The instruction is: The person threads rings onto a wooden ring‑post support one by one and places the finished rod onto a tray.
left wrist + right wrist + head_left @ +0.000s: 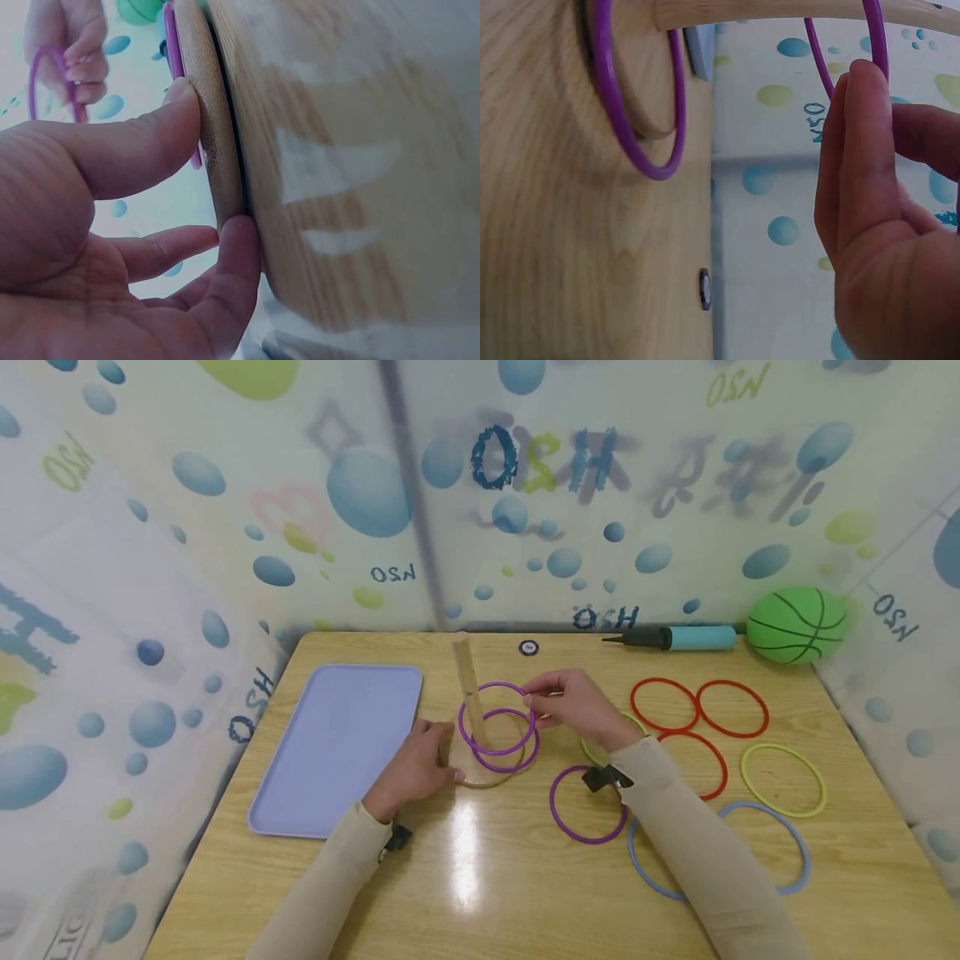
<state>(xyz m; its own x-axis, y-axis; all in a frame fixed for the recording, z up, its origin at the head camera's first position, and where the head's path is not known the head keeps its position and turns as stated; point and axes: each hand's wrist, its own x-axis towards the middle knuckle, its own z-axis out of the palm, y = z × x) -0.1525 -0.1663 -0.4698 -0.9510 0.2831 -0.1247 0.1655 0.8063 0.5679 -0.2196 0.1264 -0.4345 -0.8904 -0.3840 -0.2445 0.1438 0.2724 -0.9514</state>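
Note:
A wooden peg stand, with an upright post [468, 685] on a round base [459, 753], stands on the table. My left hand [416, 764] grips the base's left edge; the left wrist view shows the thumb [150, 146] on the upper face and fingertips against the rim. With thumb and fingers, my right hand [573, 702] pinches the right side of a purple ring [497, 683], which is raised and encircles the post. Below it, a second purple ring [656, 174] lies around the foot of the post, reaching past the base's edge.
Right of the stand lie a third purple ring [588, 841], several red rings [663, 679], yellow rings [786, 816] and blue rings [806, 860]. A lilac tray [337, 752] is at left. Along the back are a black disc [528, 647], a pump [701, 638] and a green ball [797, 625].

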